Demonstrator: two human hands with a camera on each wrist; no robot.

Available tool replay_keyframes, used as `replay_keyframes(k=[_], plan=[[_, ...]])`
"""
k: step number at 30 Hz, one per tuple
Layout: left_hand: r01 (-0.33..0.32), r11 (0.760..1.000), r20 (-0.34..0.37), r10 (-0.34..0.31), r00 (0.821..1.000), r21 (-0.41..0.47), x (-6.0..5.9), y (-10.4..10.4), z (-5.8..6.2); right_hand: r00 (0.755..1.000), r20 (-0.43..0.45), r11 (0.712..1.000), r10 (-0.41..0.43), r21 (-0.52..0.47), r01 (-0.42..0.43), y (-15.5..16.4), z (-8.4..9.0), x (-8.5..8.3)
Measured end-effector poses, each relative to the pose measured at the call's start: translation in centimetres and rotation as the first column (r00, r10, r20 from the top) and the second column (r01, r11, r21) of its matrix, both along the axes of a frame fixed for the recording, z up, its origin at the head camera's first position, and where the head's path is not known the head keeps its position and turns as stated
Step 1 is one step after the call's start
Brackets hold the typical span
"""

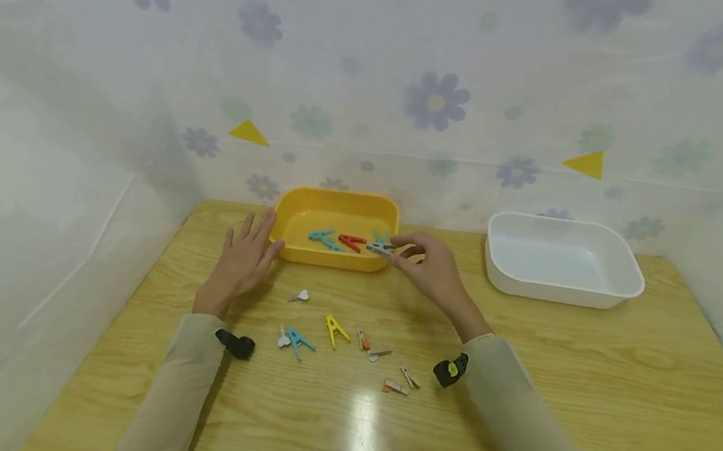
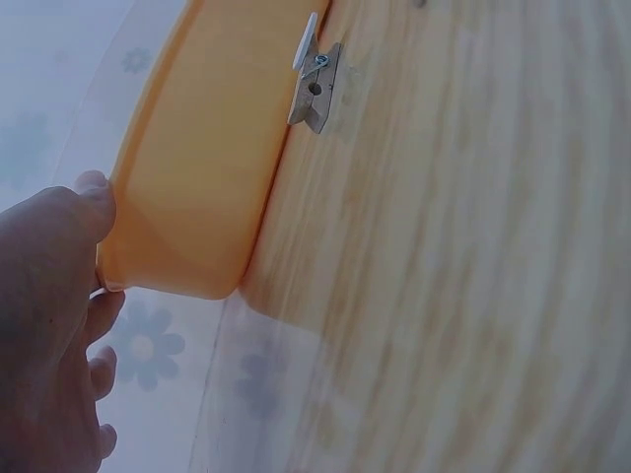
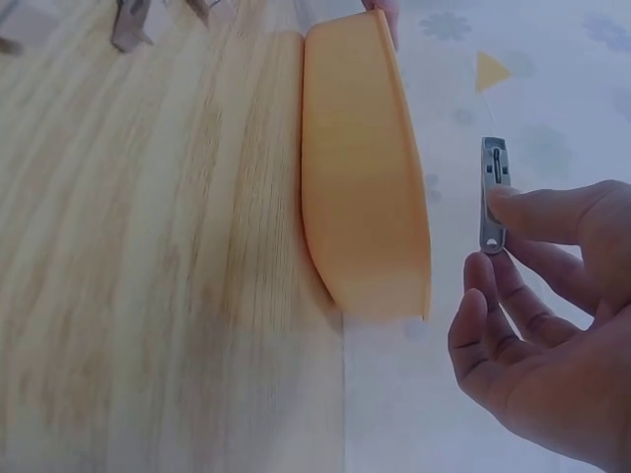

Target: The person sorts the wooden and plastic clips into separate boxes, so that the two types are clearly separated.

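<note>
- The grey clothespin (image 3: pixel 491 177) is held above the right end of the yellow tub (image 1: pixel 331 260), not yet let go.
- The right hand (image 1: pixel 428 269) pinches it between thumb and fingers; the remaining fingers curl loosely below, holding nothing.
- To release it well, I'd lower it past the rim, then part thumb and fingers gently, so it settles beside the others without bouncing.
- The left hand (image 1: pixel 242 259) lies against the tub's left end, fingers extended and spread, thumb at the near corner; light, steady pressure should be enough to keep the tub from sliding.
- Inside the tub lie blue clips (image 1: pixel 321 235) and a red clip (image 1: pixel 351 241).
- Nearer the person, on the wooden table (image 1: pixel 551 406), are a yellow clip (image 1: pixel 330 321), another blue clip (image 1: pixel 297 337) and small wooden pegs (image 1: pixel 396 387), some with white or orange ornaments.
- The white tub (image 1: pixel 560 293) stands well apart, to the right.
- No brand, label or writing is readable on clips, tubs or the flowered curtain (image 1: pixel 436 103) behind.
</note>
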State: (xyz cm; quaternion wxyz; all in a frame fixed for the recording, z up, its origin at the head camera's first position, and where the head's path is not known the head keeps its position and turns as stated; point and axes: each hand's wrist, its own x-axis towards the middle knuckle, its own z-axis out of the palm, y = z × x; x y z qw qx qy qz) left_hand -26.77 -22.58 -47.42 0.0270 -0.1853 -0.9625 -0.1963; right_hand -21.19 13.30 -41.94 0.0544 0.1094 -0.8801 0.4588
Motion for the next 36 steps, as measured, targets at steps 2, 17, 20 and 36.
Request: replay_keyframes(k=[2,17,20,36], plan=[[-0.005,1.0,-0.001,0.005,1.0,-0.003,0.1,0.0,0.0,1.0,-0.01,1.0,0.007,0.007,-0.007,-0.4,0.1,-0.5],[-0.013,1.0,0.004,0.013,1.0,0.014,0.5,-0.1,0.0,0.999,-0.03,0.999,0.035,0.023,-0.034,-2.9,0.2,-3.6],[-0.014,1.0,-0.002,0.014,1.0,0.009,0.5,0.0,-0.1,0.999,-0.035,0.998,0.033,0.051,-0.031,-3.2,0.1,-4.2],[-0.019,1.0,-0.012,0.019,1.0,0.008,1.2,0.5,0.0,0.994,-0.096,0.998,0.044,0.059,-0.039,-4.2,-0.7,-6.9]])
